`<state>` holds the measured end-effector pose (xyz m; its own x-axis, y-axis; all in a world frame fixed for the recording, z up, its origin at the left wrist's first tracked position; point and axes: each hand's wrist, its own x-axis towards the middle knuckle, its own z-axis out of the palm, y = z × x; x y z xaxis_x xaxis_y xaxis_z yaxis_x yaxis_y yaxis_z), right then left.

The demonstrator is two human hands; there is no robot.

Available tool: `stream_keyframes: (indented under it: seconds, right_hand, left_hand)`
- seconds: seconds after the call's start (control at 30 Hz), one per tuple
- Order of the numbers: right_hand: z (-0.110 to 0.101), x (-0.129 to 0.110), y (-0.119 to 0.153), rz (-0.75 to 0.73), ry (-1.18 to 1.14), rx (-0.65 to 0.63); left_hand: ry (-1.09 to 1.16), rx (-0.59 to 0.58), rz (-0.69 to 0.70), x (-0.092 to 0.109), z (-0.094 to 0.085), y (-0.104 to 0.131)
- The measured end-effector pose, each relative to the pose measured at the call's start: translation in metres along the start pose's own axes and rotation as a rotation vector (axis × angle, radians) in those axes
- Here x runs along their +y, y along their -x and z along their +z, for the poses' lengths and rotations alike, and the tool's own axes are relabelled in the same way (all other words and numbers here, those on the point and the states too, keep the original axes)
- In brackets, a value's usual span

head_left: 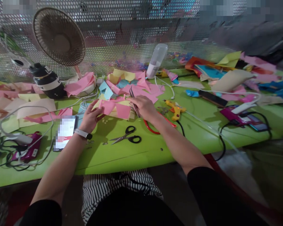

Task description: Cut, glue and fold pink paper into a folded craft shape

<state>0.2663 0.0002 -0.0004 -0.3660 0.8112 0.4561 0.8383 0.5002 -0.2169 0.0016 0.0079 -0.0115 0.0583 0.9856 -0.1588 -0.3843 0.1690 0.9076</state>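
Note:
My left hand [91, 116] pinches the left end of a pink and yellow paper piece [115, 109] above the green table. At its right end is my right hand [143, 106], its fingers closed around dark tweezers [132, 92] that point up and away from me. Whether my right fingers also touch the paper, I cannot tell. Below the paper, black-handled scissors [127, 137] lie with their blades partly apart. A red ring-shaped thing [151, 128] lies under my right forearm, and beside it rests a yellow glue gun [175, 110].
Behind my hands lie loose pink and blue papers [153, 91]. A fan [61, 40] and a black bottle [47, 81] stand at the back left. Left of my wrist is a phone [65, 133]. Magenta power strips [29, 147] with tangled cables sit at both sides.

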Motion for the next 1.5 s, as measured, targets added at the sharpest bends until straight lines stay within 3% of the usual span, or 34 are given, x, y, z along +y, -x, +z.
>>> stream_keyframes:
  seconds: [0.13,0.23,0.33,0.4,0.5,0.6,0.73,0.83,0.9,1.0,1.07,1.4,1.5]
  right_hand:
    - [-0.003,-0.003,0.002,0.031,0.196,-0.333]
    - [-0.005,-0.007,0.002,0.045,0.239,-0.468]
    - [-0.018,-0.004,0.005,0.125,0.201,-0.401]
    - [-0.033,0.005,0.015,0.266,0.193,-0.304]
    - [-0.058,0.032,0.041,0.617,0.291,-0.227]
    - [-0.072,0.066,0.07,0.945,0.405,-0.241]
    - [-0.063,0.1,0.094,1.074,0.394,-0.375]
    - [-0.05,0.114,0.1,1.124,0.348,-0.347]
    - [-0.045,0.121,0.105,1.18,0.19,-0.218]
    - [-0.044,0.129,0.112,1.306,-0.313,0.057]
    - [-0.045,0.131,0.114,1.338,-0.582,0.157]
    - [-0.043,0.1,0.091,1.134,-1.409,0.265]
    - [-0.041,0.09,0.08,1.067,-1.444,0.296]
  left_hand:
    - [0.076,0.109,0.079,0.001,-0.001,-0.005]
    - [0.092,0.128,0.096,0.001,-0.002,-0.006]
    - [0.107,0.13,0.116,0.0,-0.003,-0.007]
    - [0.125,0.129,0.122,0.0,-0.003,-0.008]
    - [0.155,0.119,0.135,-0.001,-0.001,-0.009]
    - [0.181,0.101,0.152,-0.003,0.001,-0.009]
    - [0.177,0.088,0.137,-0.005,0.003,-0.008]
    - [0.166,0.08,0.15,-0.006,0.002,-0.008]
    - [0.167,0.082,0.158,-0.006,0.002,-0.008]
    - [0.173,0.091,0.141,-0.005,0.002,-0.008]
    - [0.173,0.095,0.127,-0.005,0.003,-0.007]
    - [0.218,0.099,0.11,-0.004,0.008,-0.003]
    - [0.22,0.08,0.096,-0.006,0.009,-0.001]
